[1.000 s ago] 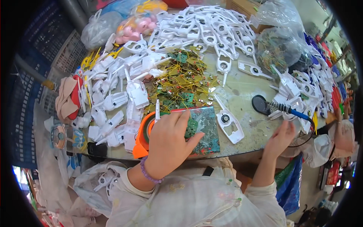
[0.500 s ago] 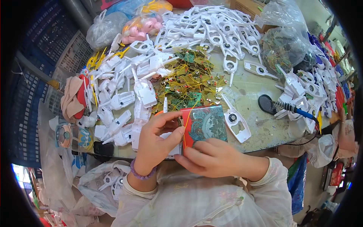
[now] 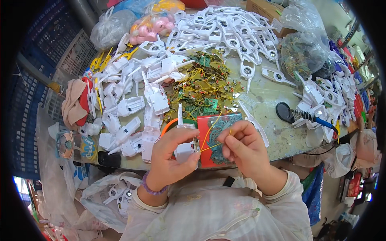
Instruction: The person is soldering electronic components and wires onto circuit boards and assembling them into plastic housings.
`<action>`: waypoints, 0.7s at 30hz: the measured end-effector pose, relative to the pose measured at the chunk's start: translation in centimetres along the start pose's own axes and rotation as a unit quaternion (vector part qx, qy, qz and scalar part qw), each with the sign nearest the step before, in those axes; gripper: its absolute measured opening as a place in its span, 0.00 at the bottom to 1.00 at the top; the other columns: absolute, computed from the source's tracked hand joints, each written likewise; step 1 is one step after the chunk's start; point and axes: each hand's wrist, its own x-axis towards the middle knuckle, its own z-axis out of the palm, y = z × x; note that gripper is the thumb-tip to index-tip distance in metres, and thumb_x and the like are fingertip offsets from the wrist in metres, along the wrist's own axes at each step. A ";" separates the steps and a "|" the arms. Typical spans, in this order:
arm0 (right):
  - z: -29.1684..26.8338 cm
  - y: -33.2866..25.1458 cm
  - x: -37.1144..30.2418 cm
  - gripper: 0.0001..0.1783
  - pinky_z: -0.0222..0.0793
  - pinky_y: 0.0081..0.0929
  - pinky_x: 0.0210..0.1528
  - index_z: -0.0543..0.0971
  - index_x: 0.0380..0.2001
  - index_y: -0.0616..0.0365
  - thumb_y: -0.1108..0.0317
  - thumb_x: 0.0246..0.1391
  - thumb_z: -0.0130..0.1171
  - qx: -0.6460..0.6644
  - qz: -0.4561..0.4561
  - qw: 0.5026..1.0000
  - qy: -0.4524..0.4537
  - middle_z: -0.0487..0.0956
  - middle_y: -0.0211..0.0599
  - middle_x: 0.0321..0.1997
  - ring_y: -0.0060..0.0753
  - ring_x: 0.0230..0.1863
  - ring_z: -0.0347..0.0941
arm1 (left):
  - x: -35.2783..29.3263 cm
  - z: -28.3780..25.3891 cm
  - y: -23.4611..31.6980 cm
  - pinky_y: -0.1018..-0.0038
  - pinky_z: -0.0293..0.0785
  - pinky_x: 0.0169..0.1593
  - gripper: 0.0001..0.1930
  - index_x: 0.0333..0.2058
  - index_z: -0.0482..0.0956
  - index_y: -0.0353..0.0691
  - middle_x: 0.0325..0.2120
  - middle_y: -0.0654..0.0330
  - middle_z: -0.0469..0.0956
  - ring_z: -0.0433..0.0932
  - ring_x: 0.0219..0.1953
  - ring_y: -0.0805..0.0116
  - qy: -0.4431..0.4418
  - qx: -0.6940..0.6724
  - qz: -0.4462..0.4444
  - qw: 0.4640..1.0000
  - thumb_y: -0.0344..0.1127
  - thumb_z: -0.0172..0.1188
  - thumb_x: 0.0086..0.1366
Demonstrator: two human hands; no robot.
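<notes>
My left hand point(image 3: 171, 154) pinches a small circuit board point(image 3: 196, 145) edge-on between thumb and fingers, so most of it is hidden. From the board a thin yellow wire point(image 3: 210, 148) runs across to my right hand point(image 3: 248, 150), whose thumb and forefinger are closed on it; a second stretch of wire loops upward. Beneath both hands lies a red box or book point(image 3: 206, 124) with a teal ornamental pattern. A white plastic housing point(image 3: 184, 152) with a thin stem sits under my left hand, partly covered, beside an orange ring point(image 3: 168, 127).
Loose circuit boards with yellow wires point(image 3: 201, 88) are heaped just ahead. White housings point(image 3: 130, 105) crowd the left, and white shells point(image 3: 231, 34) pile up at the back. On the right rests a blue-handled soldering iron point(image 3: 317, 119) in its coil holder, its cord trailing off the edge.
My right hand has lifted off the patterned surface, turned upward and moved right, drawing the yellow wire out sideways. The left hand keeps its pinch, and the white housing beneath it shows more.
</notes>
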 end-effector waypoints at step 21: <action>3.1 0.9 1.7 0.15 0.62 0.21 0.30 0.85 0.37 0.46 0.72 0.42 0.70 -0.375 -0.270 0.882 -0.086 0.69 0.27 0.28 0.25 0.31 0.67 | -0.2 -0.6 1.6 0.54 0.59 0.59 0.18 0.43 0.80 0.39 0.42 0.57 0.80 0.74 0.53 0.54 -0.004 0.223 0.081 0.972 0.31 0.62 0.51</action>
